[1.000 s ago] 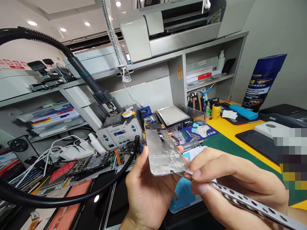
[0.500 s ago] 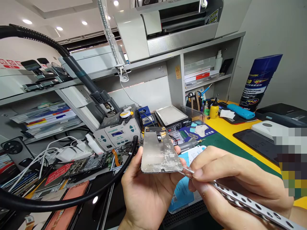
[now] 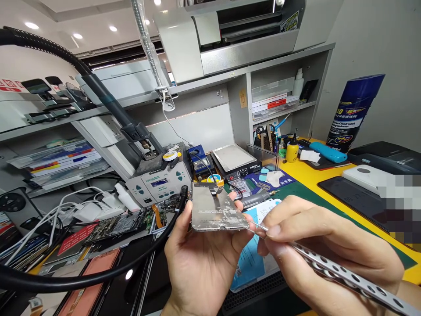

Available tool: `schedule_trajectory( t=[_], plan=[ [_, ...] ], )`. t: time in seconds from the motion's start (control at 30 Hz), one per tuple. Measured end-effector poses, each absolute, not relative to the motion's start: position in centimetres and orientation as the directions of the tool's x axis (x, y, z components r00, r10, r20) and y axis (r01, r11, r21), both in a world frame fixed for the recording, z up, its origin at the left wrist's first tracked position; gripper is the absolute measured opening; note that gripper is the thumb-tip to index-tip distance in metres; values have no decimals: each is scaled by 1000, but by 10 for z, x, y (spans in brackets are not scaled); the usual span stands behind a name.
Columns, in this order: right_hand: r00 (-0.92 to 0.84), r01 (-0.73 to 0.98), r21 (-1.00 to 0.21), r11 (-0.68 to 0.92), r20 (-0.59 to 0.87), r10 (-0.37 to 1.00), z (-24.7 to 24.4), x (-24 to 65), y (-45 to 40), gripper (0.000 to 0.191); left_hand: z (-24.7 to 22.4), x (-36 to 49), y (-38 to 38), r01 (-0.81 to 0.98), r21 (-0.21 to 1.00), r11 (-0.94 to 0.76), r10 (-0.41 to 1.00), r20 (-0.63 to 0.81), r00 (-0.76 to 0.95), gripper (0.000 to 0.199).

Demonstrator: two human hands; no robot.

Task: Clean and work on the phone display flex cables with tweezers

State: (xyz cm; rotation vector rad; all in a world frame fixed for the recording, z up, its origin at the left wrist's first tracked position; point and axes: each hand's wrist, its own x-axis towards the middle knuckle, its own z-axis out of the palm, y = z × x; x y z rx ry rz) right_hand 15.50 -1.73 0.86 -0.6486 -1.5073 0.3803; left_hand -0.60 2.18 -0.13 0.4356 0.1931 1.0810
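Observation:
My left hand [image 3: 204, 267] grips a phone screen [image 3: 215, 210] by its side edges, thumb on the left and fingertips on the right. Its metallic back faces up, worn and scuffed on the right side, with a short flex cable near the far end. In my right hand [image 3: 315, 245] is a pair of silver tweezers [image 3: 342, 277] with round holes along the arms, pinched between thumb and fingers. The tweezer tips meet the near right corner of the screen; whether they hold anything there is too small to tell.
A black hose [image 3: 131, 270] curves across the left, in front of a grey rework station [image 3: 158, 182]. Behind the screen stands a hot plate [image 3: 234, 158]. Blue packaging [image 3: 248, 263] lies under my hands. A phone [image 3: 351, 199] and a spray can [image 3: 353, 112] are on the right.
The phone screen has tilted flatter, its far end lower and its near edge slightly higher. The tweezers stay at its near right corner. The whole view has shifted slightly.

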Motion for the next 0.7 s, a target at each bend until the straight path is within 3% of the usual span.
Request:
schedule_trajectory(
  t=[0.2,0.7],
  plan=[
    [40,142,-619,772,783,620,7,157,-13,45,-3,-7,24,-807,435,399,869,103,484,42],
    [92,270,-501,822,863,496,16,154,-7,40,-6,-9,28,-805,426,412,823,205,530,45]
  ],
)
